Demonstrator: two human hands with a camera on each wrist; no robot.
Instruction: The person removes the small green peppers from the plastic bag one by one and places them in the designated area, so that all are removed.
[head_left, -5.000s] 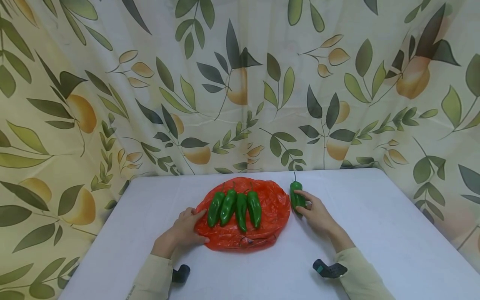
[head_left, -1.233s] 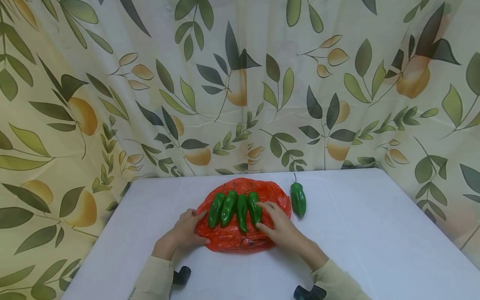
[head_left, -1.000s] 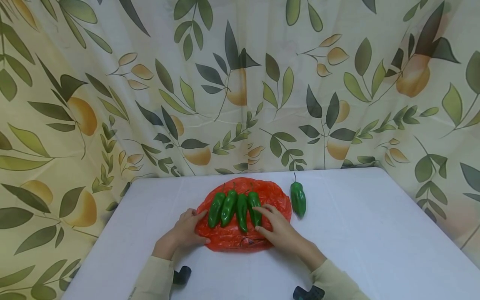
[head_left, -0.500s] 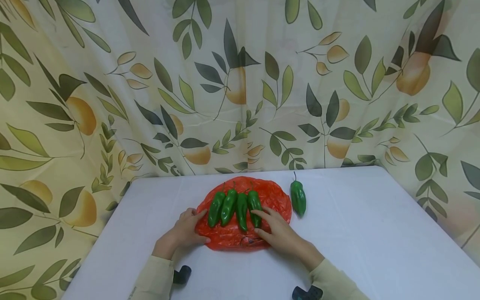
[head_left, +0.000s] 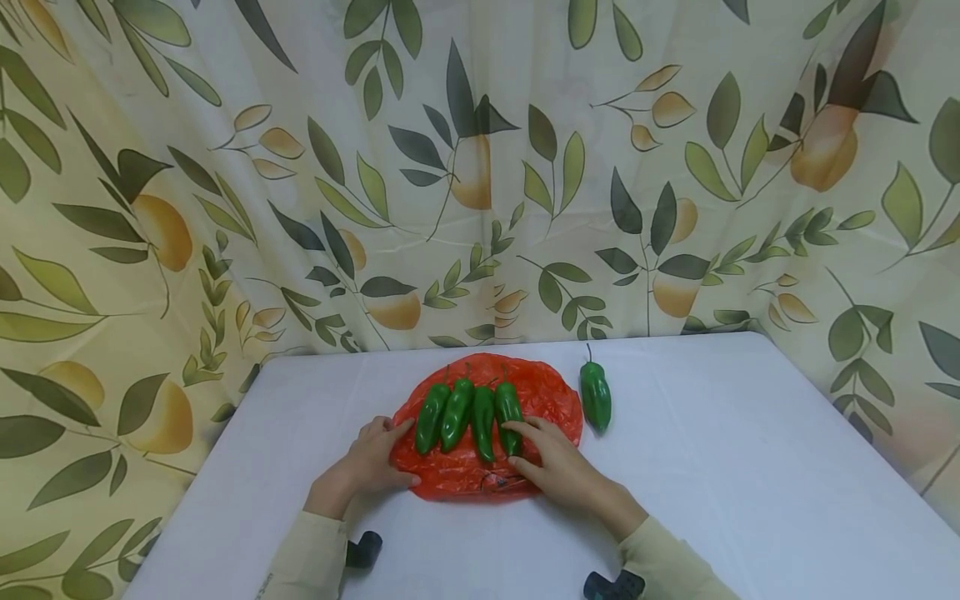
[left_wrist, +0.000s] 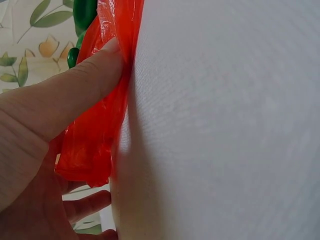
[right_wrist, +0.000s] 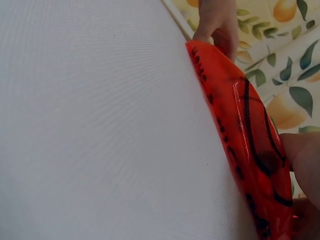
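Note:
A crumpled red plastic bag lies flat on the table, with black marks seen in the right wrist view. Several green chili peppers lie side by side on it, stems pointing away. My left hand rests at the bag's left edge, fingers spread; its thumb presses the red plastic in the left wrist view. The right hand grips the lower part of the rightmost pepper, index finger across it and thumb near its tip. Another green pepper lies on the table, right of the bag.
The table has a white cover. A curtain with leaf and fruit print hangs behind its far edge. Black devices sit at both wrists.
My right hand has left the lone pepper on the right and moved left to the rightmost pepper on the bag, then slid slightly down it. The left hand has stayed put.

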